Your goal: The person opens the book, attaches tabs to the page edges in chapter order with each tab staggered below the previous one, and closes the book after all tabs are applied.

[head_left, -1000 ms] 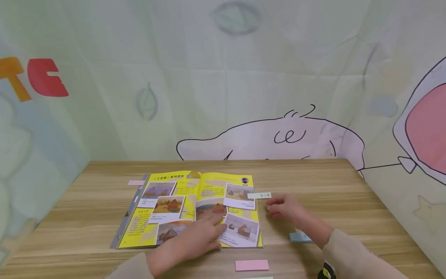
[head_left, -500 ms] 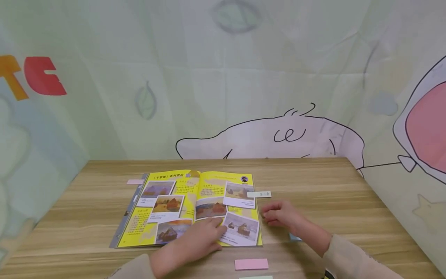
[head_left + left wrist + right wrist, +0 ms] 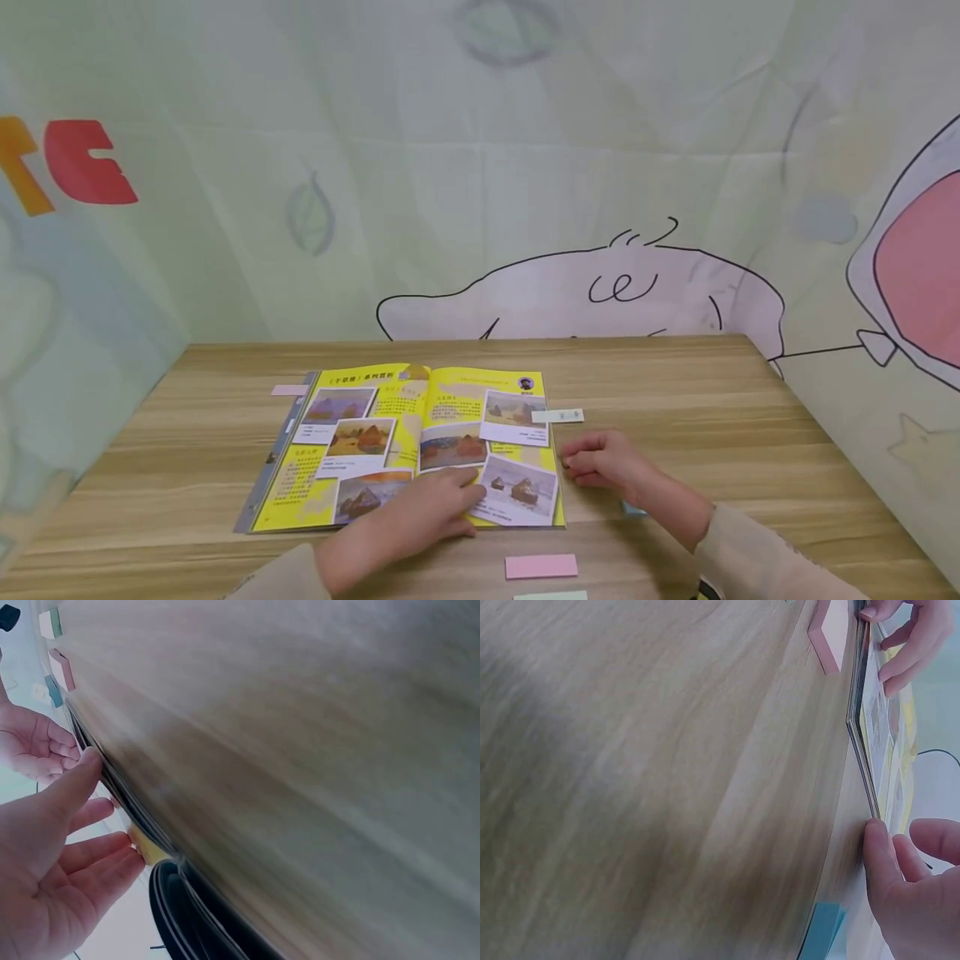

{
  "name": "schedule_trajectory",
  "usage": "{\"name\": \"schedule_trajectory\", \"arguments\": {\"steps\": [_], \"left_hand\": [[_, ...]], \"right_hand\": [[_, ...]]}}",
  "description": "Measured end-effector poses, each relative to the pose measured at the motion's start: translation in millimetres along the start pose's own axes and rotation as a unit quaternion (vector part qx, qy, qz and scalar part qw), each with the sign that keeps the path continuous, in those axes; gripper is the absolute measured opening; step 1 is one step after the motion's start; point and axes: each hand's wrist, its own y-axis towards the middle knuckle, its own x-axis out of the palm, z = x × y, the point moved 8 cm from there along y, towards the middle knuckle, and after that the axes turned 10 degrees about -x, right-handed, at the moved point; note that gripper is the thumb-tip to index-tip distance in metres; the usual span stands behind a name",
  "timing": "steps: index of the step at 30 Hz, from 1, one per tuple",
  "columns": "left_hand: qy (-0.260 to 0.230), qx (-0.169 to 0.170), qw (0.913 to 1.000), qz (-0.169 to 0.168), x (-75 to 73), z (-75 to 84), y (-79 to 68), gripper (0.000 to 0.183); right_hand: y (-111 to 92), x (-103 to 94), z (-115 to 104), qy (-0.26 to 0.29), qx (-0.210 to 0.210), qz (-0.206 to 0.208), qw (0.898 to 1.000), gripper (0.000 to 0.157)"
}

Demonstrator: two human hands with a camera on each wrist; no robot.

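Note:
An open magazine [image 3: 450,383] with yellow pages and haystack pictures lies on the wooden table. My left hand [image 3: 423,508] rests across its lower middle, fingers on the right page and thumb by the near edge. At the magazine's right edge is my right hand [image 3: 611,462], its fingertips touching or very close to the page edges. In the right wrist view that hand [image 3: 911,889] has its thumb against the edge, other fingers spread apart. A pale green sticky tab [image 3: 557,416] with handwriting juts from the right page; a pink tab [image 3: 288,390] sticks out at the left.
A pink sticky-note pad [image 3: 542,567] lies in front of the magazine, a pale green pad [image 3: 551,595] below it. Partly behind my right wrist is a blue pad [image 3: 633,510]. A black and yellow object [image 3: 707,591] shows at the bottom edge. A printed curtain [image 3: 480,208] hangs behind the table.
My right hand has moved left from beside the green tab, down to the magazine's right edge. The left hand stays on the page with only a slight shift.

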Motion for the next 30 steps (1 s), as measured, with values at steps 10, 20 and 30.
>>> {"name": "schedule_trajectory", "arguments": {"steps": [10,20,30], "left_hand": [[0.023,0.013,0.9996,0.003,0.4,0.5,1.2,0.025],[0.039,0.019,0.9989,-0.021,4.4,1.5,1.1,0.02],[0.012,0.049,0.9987,0.005,0.7,0.9,-1.2,0.018]], "right_hand": [[0.9,-1.5,2.2,0.006,0.007,0.002,1.0,0.029],[-2.0,0.8,0.8,0.015,0.011,-0.008,1.0,0.029],[-2.7,5.5,3.5,0.055,0.025,-0.015,0.998,0.031]]}}
